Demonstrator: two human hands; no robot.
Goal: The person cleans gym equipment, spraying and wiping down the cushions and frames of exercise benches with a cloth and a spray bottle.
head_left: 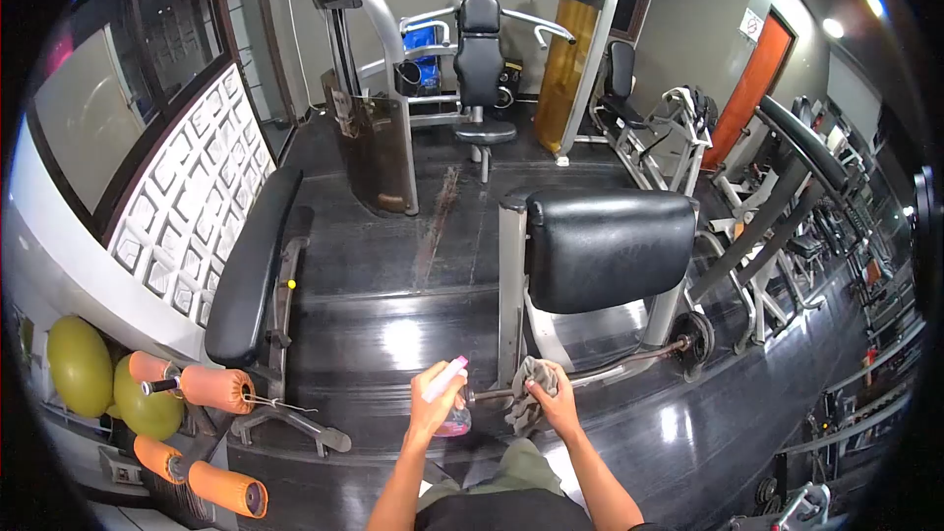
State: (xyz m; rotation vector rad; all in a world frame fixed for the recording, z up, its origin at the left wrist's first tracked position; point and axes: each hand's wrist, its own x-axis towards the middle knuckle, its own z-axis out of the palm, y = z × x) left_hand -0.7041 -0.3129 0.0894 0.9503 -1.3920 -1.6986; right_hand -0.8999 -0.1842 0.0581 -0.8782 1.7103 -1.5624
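My left hand [433,401] is wrapped round a spray bottle [455,422] with a pink-and-white top and pink liquid in its clear body. Bunched in my right hand [557,401] is a grey cloth [528,411], its lower part hanging down. Both hands are in front of my body, a little apart. Just beyond them stands a preacher curl bench with a black arm pad [612,248] on a grey frame. A curl bar [629,362] runs behind the cloth, with a small weight plate [694,344] at its right end.
At left are a black padded bench [254,270], orange foam rollers [218,389] and green exercise balls [81,366]. A shoulder press machine [479,59] stands at the back. More machines line the right side, near an orange door [749,88]. The floor [374,334] is dark and shiny.
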